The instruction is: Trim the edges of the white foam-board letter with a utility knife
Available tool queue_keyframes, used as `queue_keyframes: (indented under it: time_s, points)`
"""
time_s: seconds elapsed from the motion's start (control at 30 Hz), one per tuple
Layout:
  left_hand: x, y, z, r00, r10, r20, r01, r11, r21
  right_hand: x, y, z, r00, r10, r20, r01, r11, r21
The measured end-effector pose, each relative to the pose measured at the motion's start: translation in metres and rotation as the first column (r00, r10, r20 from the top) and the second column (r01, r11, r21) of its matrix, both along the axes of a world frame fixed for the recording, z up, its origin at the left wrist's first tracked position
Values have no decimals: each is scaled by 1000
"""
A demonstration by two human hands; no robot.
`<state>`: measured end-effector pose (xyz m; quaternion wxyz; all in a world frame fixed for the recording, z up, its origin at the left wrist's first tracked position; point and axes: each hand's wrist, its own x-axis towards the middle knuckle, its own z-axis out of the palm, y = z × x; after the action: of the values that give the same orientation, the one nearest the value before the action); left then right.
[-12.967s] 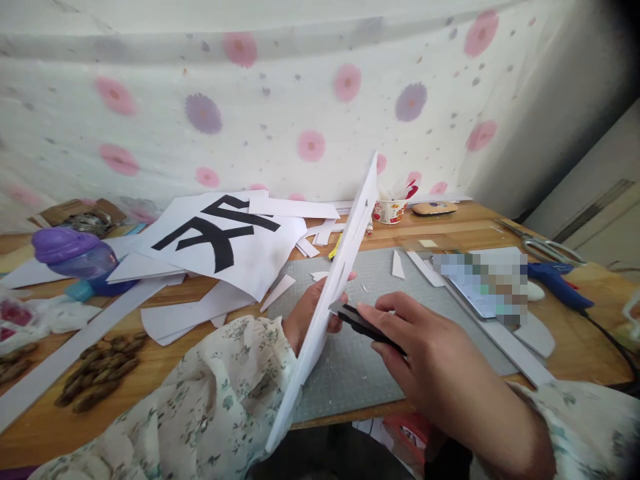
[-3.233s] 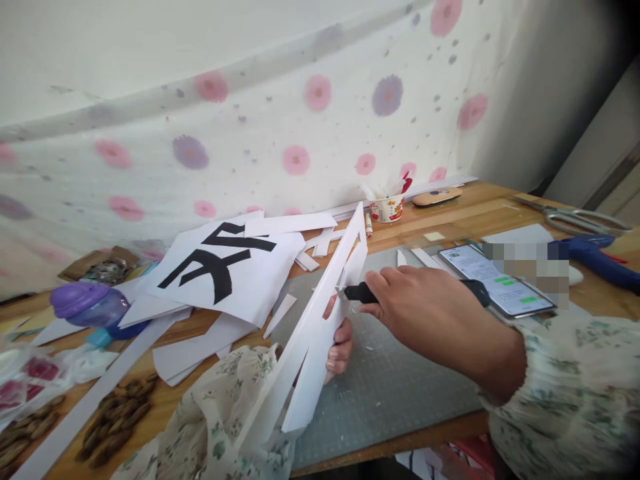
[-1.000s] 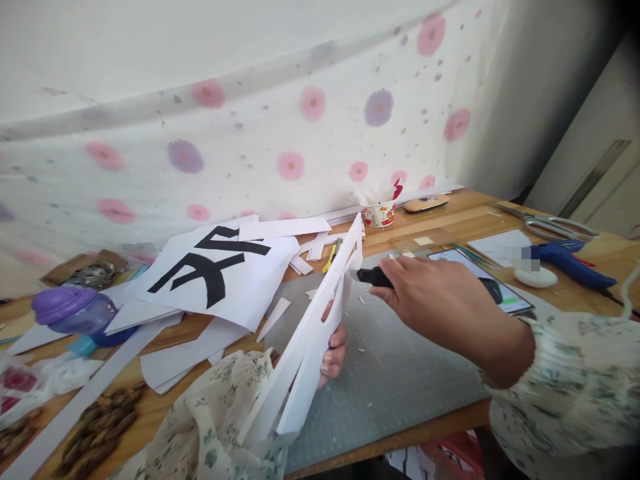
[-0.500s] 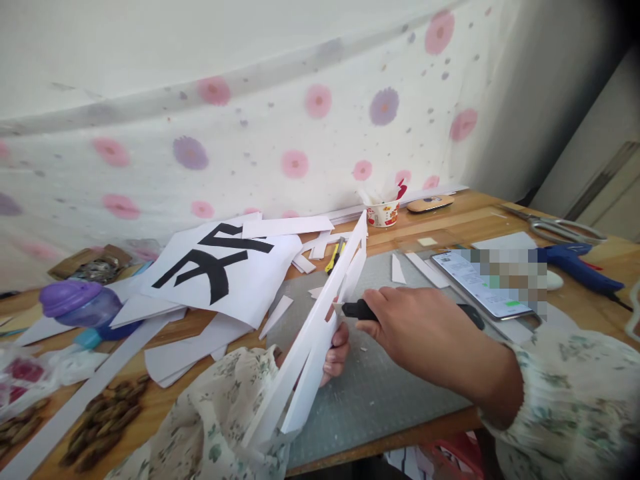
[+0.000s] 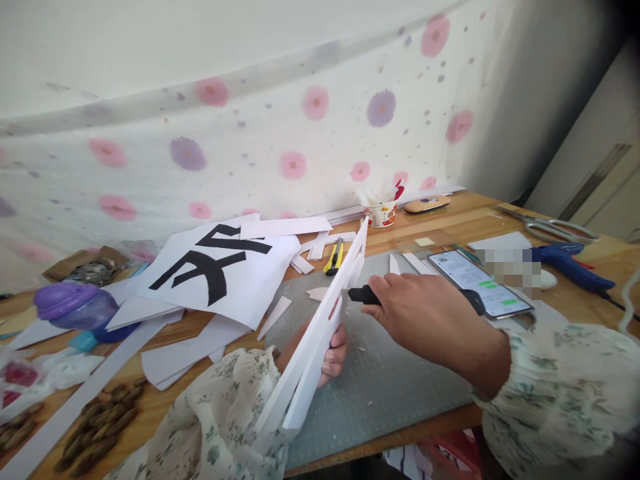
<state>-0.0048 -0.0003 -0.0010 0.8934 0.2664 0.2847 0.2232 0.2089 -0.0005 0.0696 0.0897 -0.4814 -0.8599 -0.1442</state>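
A white foam board cut-out [image 5: 313,340] with slots through it is tilted up on edge above the grey cutting mat [image 5: 395,393]. My left hand [image 5: 334,357] grips it from behind, fingers curled around its right side; the palm is hidden by the board. In my right hand [image 5: 425,317] is a black utility knife [image 5: 365,295], its blade pointing left at the board, close to a slot in it. I cannot tell whether the blade touches the board. The knife's rear end shows beyond my right hand.
White sheet with black strokes [image 5: 210,263] and board scraps lie left. A yellow-black cutter [image 5: 334,257] sits behind the board. At right are a phone [image 5: 480,283], a blue glue gun [image 5: 575,263] and scissors [image 5: 550,225]. A paper cup [image 5: 381,215] and purple-lidded bottle [image 5: 75,307] stand farther out.
My right hand and the knife have moved slightly up along the board. The board's angle has shifted a little, and more of the yellow cutter shows behind it.
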Motion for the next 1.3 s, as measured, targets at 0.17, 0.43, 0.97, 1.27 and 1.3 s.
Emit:
queue_keyframes:
  time_s: [0.17, 0.43, 0.97, 1.27, 1.3]
  points:
    - [-2, 1, -4, 1000, -18, 4, 18, 1000, -12, 0, 2, 1, 1000, -12, 13, 11, 999, 51]
    - [-3, 5, -13, 999, -51, 10, 52, 998, -19, 6, 10, 3, 997, -63, 36, 58, 992, 115]
    - [-3, 7, 2, 975, -163, 153, 159, 987, 40, 29, 11, -12, 986, -89, -144, 69, 988, -141]
    - [-5, -4, 13, 997, 24, 70, -36, 983, 181, 24, 5, -23, 834, -6, -552, -234, 902, -364]
    - [-6, -4, 14, 997, 38, 62, -48, 983, 177, 22, 3, -24, 806, -36, -591, -243, 891, -385]
